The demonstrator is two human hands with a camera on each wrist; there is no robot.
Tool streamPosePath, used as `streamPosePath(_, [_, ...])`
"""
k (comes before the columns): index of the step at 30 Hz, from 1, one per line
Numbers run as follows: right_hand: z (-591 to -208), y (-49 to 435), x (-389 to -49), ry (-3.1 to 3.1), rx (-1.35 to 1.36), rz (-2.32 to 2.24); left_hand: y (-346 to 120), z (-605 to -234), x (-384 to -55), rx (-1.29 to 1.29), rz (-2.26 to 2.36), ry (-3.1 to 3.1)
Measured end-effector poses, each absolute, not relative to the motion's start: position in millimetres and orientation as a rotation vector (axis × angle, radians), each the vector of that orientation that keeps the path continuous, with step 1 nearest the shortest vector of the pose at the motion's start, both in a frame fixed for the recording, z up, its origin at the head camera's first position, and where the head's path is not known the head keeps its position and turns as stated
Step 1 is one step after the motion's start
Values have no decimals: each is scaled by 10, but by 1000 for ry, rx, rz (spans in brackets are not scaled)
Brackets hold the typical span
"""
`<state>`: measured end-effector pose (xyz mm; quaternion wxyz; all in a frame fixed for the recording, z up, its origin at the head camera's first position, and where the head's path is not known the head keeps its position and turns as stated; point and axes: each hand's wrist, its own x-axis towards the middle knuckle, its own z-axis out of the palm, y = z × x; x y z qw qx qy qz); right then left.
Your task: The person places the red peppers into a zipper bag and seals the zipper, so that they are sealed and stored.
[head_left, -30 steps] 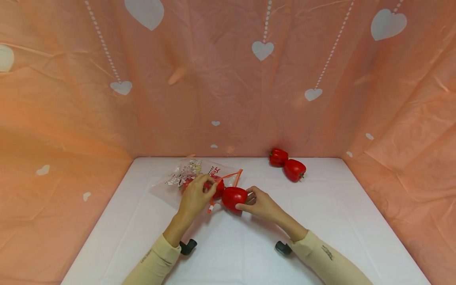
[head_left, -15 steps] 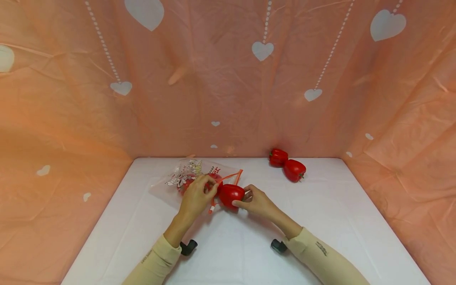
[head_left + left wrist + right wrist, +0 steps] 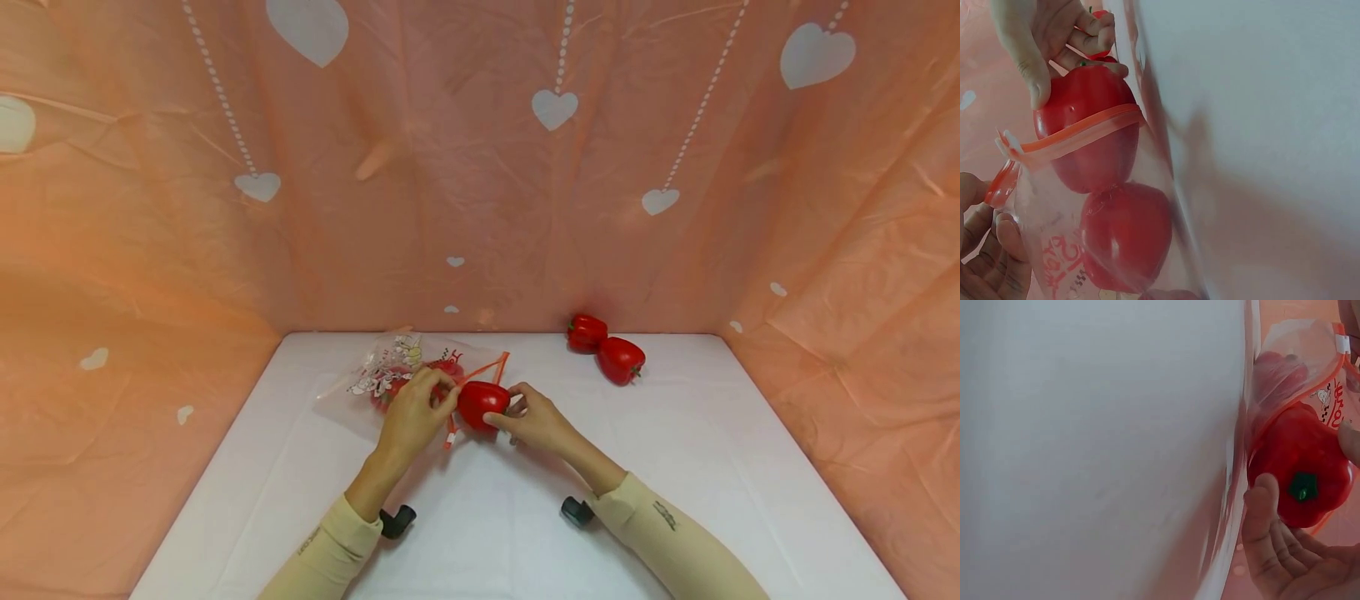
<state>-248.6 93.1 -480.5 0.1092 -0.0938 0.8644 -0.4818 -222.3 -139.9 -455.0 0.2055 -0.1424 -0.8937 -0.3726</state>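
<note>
A clear zip bag point(image 3: 341, 408) with printed figures lies on its side on the white table, red bell peppers point(image 3: 1125, 240) inside it. My left hand point(image 3: 412, 417) pinches the orange zip edge point(image 3: 1079, 132) of its mouth. From the right, my right hand point(image 3: 542, 423) holds another red bell pepper point(image 3: 478, 403), fingers and thumb around its stem end. In the left wrist view this pepper is halfway through the bag's mouth, against a pepper inside. Its green stem point(image 3: 1303, 486) faces out of the bag in the right wrist view.
Two more red bell peppers, one farther back point(image 3: 587, 333) and one nearer point(image 3: 621, 361), lie together at the back right of the white table point(image 3: 690, 467). An orange-pink curtain point(image 3: 480, 208) with hearts encloses the back and sides. Black devices point(image 3: 397, 522) sit under both wrists.
My right hand has moved left with the bell pepper, bringing it into the bag's mouth. The left hand stays in place on the bag's edge.
</note>
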Motion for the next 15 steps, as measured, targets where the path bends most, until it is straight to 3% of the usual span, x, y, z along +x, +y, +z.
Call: streamPosePath(15, [-4810,915,-2533,2337,-325,-1622,-1406,-4534,-2220,-401,-1022,-2479])
